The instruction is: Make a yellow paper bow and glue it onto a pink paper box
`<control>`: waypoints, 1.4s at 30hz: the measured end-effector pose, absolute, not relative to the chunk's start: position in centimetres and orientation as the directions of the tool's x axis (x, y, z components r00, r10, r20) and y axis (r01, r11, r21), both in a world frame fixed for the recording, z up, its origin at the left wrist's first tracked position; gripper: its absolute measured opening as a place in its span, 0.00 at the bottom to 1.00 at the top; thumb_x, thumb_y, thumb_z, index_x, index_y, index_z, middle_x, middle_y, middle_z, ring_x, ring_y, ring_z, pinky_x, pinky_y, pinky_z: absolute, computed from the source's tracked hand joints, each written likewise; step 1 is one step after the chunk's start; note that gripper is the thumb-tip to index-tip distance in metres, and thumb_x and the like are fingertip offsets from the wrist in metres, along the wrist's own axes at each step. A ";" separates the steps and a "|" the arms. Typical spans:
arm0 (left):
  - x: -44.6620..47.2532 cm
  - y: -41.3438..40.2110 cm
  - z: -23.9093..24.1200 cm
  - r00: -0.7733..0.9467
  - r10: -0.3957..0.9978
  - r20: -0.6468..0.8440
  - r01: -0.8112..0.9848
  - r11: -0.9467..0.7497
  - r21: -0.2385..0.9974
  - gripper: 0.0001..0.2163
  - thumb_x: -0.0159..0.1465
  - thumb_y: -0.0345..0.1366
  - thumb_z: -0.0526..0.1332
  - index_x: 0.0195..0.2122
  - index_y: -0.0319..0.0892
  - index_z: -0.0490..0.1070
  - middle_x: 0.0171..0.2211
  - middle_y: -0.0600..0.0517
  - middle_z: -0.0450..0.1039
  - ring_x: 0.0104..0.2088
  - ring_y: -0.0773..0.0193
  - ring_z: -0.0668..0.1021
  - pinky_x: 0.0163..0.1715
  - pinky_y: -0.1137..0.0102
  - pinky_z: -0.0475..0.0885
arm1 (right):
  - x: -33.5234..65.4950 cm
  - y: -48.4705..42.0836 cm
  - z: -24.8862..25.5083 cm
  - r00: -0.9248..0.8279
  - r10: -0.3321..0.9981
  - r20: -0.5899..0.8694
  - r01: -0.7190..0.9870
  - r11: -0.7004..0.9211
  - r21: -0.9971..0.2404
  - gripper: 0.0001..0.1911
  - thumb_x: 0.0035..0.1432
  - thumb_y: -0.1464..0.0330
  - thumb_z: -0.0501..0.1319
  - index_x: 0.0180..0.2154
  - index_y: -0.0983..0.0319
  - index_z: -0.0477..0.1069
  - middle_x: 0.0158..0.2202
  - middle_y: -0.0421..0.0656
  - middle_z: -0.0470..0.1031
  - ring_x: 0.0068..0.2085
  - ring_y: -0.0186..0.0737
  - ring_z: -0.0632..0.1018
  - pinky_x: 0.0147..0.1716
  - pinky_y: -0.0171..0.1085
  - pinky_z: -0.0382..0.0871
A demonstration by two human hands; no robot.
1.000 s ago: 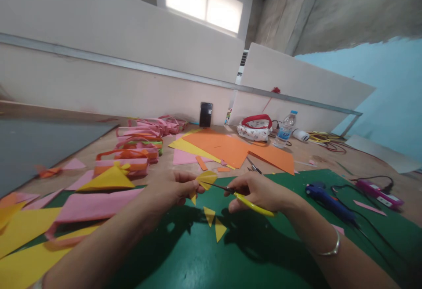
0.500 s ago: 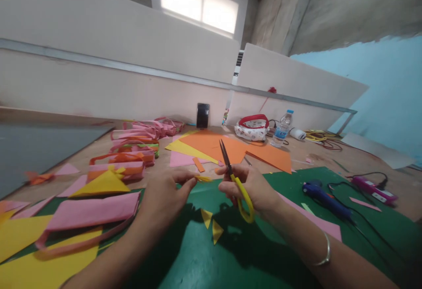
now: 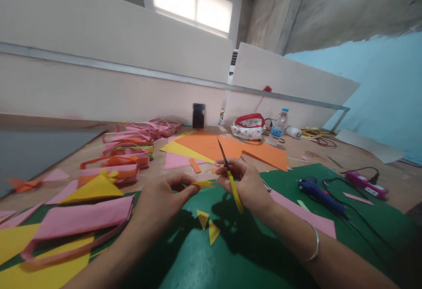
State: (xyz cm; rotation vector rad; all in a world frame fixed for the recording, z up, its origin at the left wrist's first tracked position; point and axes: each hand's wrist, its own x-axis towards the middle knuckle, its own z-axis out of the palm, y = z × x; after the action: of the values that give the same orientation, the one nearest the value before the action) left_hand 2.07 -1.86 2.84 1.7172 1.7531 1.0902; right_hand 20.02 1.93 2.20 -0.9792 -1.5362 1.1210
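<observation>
At left, finished-looking pink-and-orange craft pieces (image 3: 127, 169) lie lined up. The left hand (image 3: 169, 194) pinches a yellow piece (image 3: 203, 184), apparently trimmed, remaining cuts unclear; nearer, two cut yellow triangles (image 3: 214, 232) lie on the green mat (image 3: 184, 265). The right hand (image 3: 245, 184) grips yellow-handled scissors (image 3: 233, 188).

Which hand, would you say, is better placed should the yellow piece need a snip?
The right hand, I'd judge: it holds the scissors close to the yellow piece, which the left hand pinches, though the blades point away from it.
</observation>
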 end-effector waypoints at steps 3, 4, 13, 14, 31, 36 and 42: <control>2.0 -1.4 2.5 -0.087 0.988 0.128 0.509 -0.067 0.858 0.07 0.48 0.41 0.64 0.22 0.43 0.75 0.19 0.55 0.73 0.22 0.63 0.71 0.24 0.70 0.61 | 20.0 2.1 2.0 -0.257 0.950 0.177 0.047 0.195 -0.980 0.20 0.41 0.73 0.66 0.41 0.61 0.73 0.33 0.40 0.76 0.34 0.36 0.76 0.36 0.37 0.69; 2.0 -1.4 2.3 -0.072 0.992 0.104 0.470 -0.058 0.881 0.08 0.47 0.42 0.64 0.21 0.42 0.75 0.19 0.55 0.73 0.22 0.64 0.70 0.23 0.71 0.61 | 20.0 2.1 1.9 -0.282 0.947 0.152 0.035 0.168 -0.985 0.21 0.40 0.74 0.65 0.41 0.61 0.73 0.33 0.40 0.76 0.34 0.36 0.76 0.36 0.37 0.69; 2.1 -1.5 1.4 -0.034 0.996 -0.086 0.244 0.092 0.965 0.13 0.44 0.44 0.68 0.21 0.39 0.74 0.16 0.56 0.67 0.19 0.70 0.64 0.21 0.74 0.54 | 20.5 1.8 2.3 -0.444 0.893 0.079 -0.039 0.069 -0.997 0.22 0.39 0.75 0.68 0.41 0.60 0.74 0.31 0.38 0.76 0.32 0.34 0.76 0.35 0.36 0.70; 2.1 -1.5 1.4 -0.035 0.994 -0.103 0.232 0.109 0.967 0.13 0.44 0.45 0.69 0.21 0.39 0.74 0.15 0.57 0.66 0.19 0.70 0.63 0.21 0.74 0.54 | 20.6 1.8 2.4 -0.447 0.891 0.078 -0.038 0.069 -0.997 0.22 0.39 0.74 0.69 0.41 0.60 0.74 0.31 0.38 0.76 0.32 0.34 0.76 0.35 0.36 0.71; 2.8 -2.0 1.0 0.135 0.963 -0.235 0.015 0.235 0.972 0.19 0.45 0.52 0.67 0.27 0.40 0.74 0.23 0.52 0.72 0.21 0.70 0.66 0.22 0.74 0.55 | 20.5 1.7 2.6 -0.410 0.912 0.013 -0.034 0.000 -0.999 0.21 0.37 0.74 0.68 0.39 0.61 0.75 0.27 0.35 0.70 0.23 0.27 0.69 0.24 0.30 0.64; 3.0 -2.0 1.9 0.067 0.992 -0.104 0.139 0.094 0.986 0.19 0.51 0.47 0.64 0.42 0.42 0.71 0.33 0.48 0.76 0.32 0.59 0.75 0.27 0.69 0.64 | 20.3 1.7 2.8 -0.300 0.952 -0.059 -0.096 -0.091 -0.991 0.21 0.36 0.74 0.67 0.38 0.62 0.73 0.26 0.34 0.71 0.18 0.25 0.67 0.18 0.29 0.60; 3.8 -2.9 2.2 0.069 0.975 0.210 0.474 -0.218 0.853 0.16 0.51 0.44 0.67 0.41 0.47 0.74 0.41 0.49 0.76 0.42 0.52 0.74 0.41 0.63 0.64 | 19.7 1.3 2.5 -0.251 0.968 0.003 -0.132 -0.032 -0.991 0.20 0.36 0.72 0.70 0.37 0.62 0.72 0.23 0.33 0.69 0.20 0.27 0.69 0.22 0.31 0.64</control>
State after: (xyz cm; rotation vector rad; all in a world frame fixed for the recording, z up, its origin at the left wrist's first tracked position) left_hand 3.84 -2.93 2.21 1.7574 1.4439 1.0842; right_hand 19.72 1.28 2.49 -0.9878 -1.2804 1.4644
